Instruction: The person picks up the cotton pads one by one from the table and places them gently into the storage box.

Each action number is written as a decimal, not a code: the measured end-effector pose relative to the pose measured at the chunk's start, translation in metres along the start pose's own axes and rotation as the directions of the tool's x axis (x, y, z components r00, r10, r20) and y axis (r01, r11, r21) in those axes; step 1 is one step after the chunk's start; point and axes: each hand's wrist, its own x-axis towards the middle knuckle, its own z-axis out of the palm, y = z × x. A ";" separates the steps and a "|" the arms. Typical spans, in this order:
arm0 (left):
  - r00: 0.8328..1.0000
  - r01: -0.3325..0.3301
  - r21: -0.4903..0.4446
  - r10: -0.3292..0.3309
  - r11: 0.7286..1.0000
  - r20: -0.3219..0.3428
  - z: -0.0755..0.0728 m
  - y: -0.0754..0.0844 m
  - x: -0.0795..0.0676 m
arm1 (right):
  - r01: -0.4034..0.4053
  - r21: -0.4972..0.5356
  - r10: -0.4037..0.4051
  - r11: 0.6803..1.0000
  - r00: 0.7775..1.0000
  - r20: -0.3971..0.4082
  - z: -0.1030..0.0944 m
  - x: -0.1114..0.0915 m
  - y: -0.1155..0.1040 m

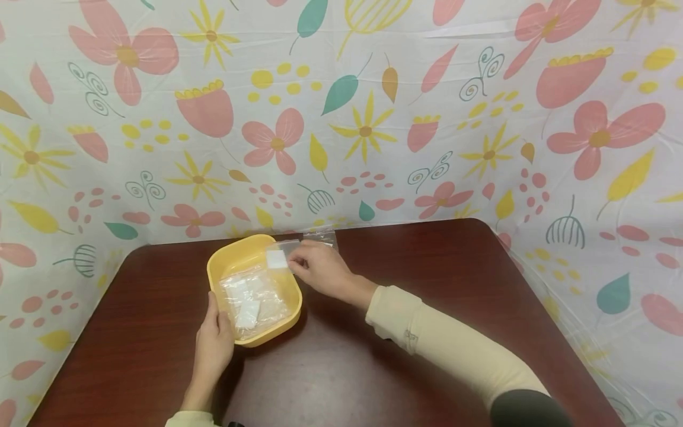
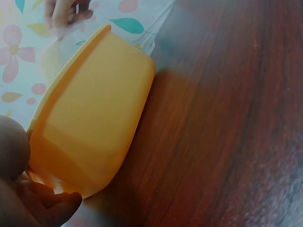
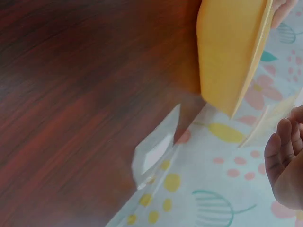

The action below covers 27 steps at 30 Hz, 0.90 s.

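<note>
My left hand (image 1: 213, 344) grips the near left side of a yellow plastic basin (image 1: 237, 256), with the thumb at the rim. In the left wrist view the basin (image 2: 99, 109) is tilted and those fingers lie at its lower end. Inside it are clear plastic bags (image 1: 248, 313) with white pieces in them; how many is hard to tell. Over the far right rim, my right hand (image 1: 325, 270) pinches a small clear bag holding a white square piece (image 1: 277, 259). The right wrist view shows the curled fingers of this hand (image 3: 286, 161) and only part of the bag.
Another clear bag (image 1: 322, 238) with a white piece lies behind my right hand, at the table's back edge. The dark wooden table (image 1: 405, 267) meets a flower-printed cloth (image 1: 363, 178), which hangs behind it and at both sides.
</note>
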 end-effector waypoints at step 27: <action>0.999 -0.029 0.004 0.030 1.000 -0.026 0.002 0.001 0.000 | 0.050 -0.062 -0.041 0.997 0.988 0.147 0.040 0.027 -0.041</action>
